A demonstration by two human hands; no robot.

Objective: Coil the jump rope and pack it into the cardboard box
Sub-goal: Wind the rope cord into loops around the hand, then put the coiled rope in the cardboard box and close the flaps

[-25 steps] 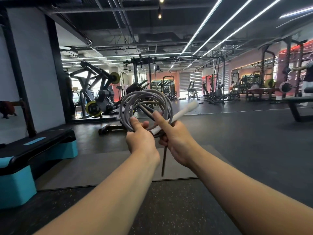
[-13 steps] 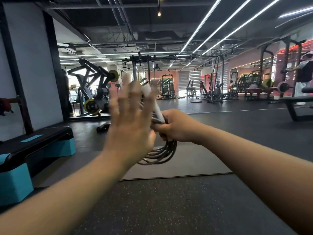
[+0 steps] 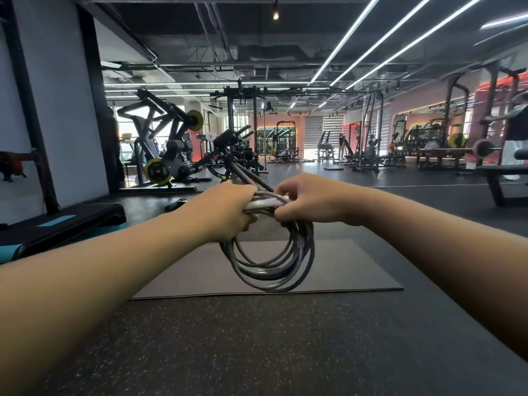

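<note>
The grey jump rope [image 3: 274, 270] hangs in several loops below my two hands, at arm's length above the floor. My left hand [image 3: 225, 212] grips the top of the coil from the left. My right hand [image 3: 305, 201] grips it from the right, fingers curled round the strands and a white handle [image 3: 264, 203] that lies across between the hands. A dark handle [image 3: 243, 174] sticks up and away behind them. No cardboard box is in view.
A grey exercise mat [image 3: 343, 270] lies on the speckled rubber floor below the coil. A black and teal step platform [image 3: 60, 227] stands at the left. Weight machines and racks fill the back; a bench [image 3: 503, 178] stands at the right.
My left hand, spread open and lifted half a second ago, has come back down and gripped the coil. The white handle has swung from upright to lying across between my hands.
</note>
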